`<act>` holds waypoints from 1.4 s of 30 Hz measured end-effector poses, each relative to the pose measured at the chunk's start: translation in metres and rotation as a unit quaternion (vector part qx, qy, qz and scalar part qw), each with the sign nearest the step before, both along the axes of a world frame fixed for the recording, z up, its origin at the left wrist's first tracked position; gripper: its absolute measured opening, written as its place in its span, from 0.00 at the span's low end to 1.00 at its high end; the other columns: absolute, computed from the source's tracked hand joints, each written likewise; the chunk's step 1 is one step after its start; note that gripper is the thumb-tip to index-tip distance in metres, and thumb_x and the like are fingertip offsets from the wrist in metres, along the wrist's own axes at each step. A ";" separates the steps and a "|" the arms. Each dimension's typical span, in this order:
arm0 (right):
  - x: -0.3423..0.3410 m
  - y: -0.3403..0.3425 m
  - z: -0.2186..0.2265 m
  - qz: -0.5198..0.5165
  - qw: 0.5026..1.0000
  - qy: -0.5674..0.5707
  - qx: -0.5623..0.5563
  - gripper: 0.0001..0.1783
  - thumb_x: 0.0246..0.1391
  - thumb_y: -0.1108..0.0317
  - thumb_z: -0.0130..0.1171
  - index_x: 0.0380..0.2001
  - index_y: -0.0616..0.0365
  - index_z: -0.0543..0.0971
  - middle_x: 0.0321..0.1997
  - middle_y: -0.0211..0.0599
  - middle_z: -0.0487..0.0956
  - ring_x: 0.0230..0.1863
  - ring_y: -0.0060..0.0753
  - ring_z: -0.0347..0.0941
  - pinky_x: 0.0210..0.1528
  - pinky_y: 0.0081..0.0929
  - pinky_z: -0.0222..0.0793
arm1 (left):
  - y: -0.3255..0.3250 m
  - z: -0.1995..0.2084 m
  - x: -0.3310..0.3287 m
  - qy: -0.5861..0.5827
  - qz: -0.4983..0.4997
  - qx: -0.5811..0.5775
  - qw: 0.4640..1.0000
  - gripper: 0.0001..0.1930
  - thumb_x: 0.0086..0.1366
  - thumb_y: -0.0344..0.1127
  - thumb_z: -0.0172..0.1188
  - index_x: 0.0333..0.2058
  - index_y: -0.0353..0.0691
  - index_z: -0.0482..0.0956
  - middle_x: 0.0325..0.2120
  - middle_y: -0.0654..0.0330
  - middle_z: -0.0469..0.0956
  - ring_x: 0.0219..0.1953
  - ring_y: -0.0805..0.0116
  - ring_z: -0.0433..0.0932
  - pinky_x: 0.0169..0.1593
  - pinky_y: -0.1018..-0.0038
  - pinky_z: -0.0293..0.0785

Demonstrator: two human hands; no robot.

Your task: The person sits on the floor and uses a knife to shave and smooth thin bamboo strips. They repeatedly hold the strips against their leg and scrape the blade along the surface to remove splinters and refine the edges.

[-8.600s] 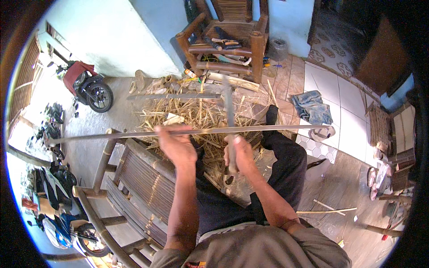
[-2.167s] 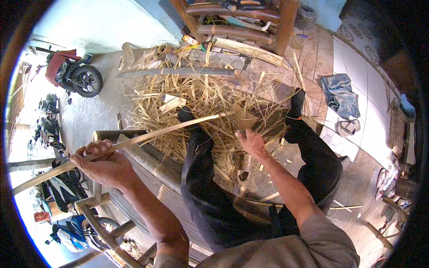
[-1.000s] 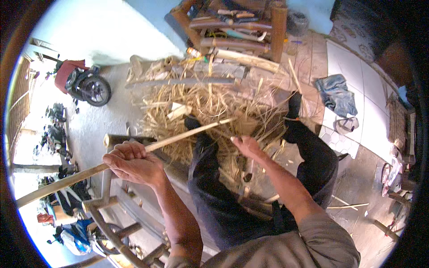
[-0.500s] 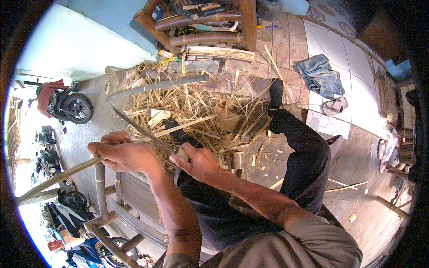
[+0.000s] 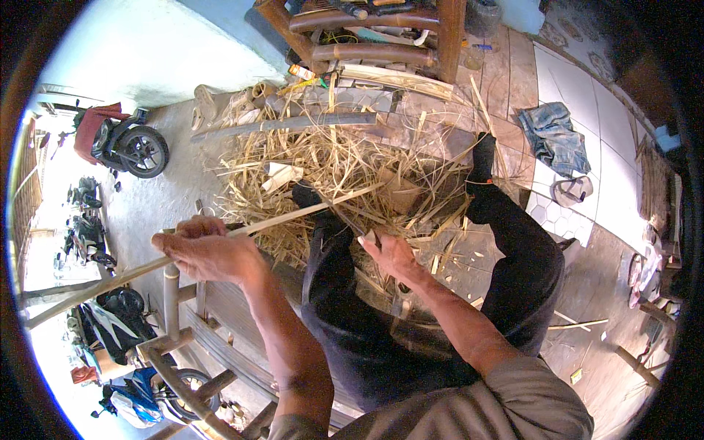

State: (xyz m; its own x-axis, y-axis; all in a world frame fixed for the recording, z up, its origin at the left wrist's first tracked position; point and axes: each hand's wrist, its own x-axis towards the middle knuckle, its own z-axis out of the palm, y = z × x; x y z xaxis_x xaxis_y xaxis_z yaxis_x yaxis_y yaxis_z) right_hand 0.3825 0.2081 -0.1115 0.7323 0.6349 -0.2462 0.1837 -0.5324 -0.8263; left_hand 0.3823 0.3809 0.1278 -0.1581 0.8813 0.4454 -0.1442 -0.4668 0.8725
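Observation:
My left hand [image 5: 211,251] is closed around a long, pale bamboo strip [image 5: 287,217]. The strip slants up from the lower left, through the fingers and out over the pile of shavings [image 5: 345,165]. In my right hand [image 5: 396,258] is a long-bladed knife [image 5: 343,215], gripped by its handle. Its dark blade points up and left and meets or crosses the strip towards the strip's far end; whether it touches I cannot tell. Both hands are above my legs in black trousers [image 5: 513,257].
A bamboo bench frame [image 5: 374,53] stands at the far side, tools on top. A split bamboo length [image 5: 293,123] lies across the shavings. Denim shorts [image 5: 554,136] and a cap [image 5: 572,191] lie at right. Bamboo furniture [image 5: 172,301] is beside my left arm; a motorcycle [image 5: 121,147] stands beyond.
My right hand has moved away to the right with the knife, along the strip from near my left hand. More strip now shows past the left hand. The whole view has shifted slightly.

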 end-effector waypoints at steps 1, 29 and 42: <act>0.001 -0.003 -0.014 -0.016 1.000 -0.011 -0.010 0.24 0.60 0.42 0.52 0.37 0.55 0.77 0.25 0.49 0.80 0.28 0.57 0.78 0.34 0.49 0.75 | 0.002 -0.002 -0.002 0.006 0.009 -0.015 1.000 0.26 0.71 0.60 0.43 0.22 0.49 0.54 0.09 0.68 0.54 0.12 0.78 0.52 0.15 0.78 0.48; 0.027 0.020 -0.010 0.080 0.968 -0.071 0.227 0.29 0.60 0.38 0.48 0.37 0.57 0.75 0.25 0.52 0.79 0.27 0.59 0.77 0.31 0.51 0.74 | 0.005 -0.004 -0.001 -0.115 -0.212 0.038 0.970 0.30 0.71 0.60 0.44 0.15 0.53 0.47 0.12 0.71 0.43 0.14 0.78 0.41 0.18 0.77 0.36; 0.054 0.007 -0.050 -0.028 1.000 -0.010 0.002 0.28 0.59 0.40 0.53 0.29 0.58 0.76 0.17 0.43 0.75 0.18 0.45 0.72 0.26 0.43 0.72 | 0.011 -0.005 0.000 -0.128 -0.137 0.014 0.982 0.28 0.71 0.54 0.46 0.14 0.52 0.49 0.12 0.71 0.45 0.15 0.77 0.43 0.19 0.77 0.39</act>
State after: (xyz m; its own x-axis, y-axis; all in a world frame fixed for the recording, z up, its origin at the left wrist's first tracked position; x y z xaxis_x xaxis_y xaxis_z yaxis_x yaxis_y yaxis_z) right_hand 0.4367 0.2153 -0.1617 0.7719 0.5936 -0.2277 0.1708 -0.5385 -0.8251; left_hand 0.3824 0.3919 0.1224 -0.0264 0.8942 0.4470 -0.4814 -0.4032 0.7782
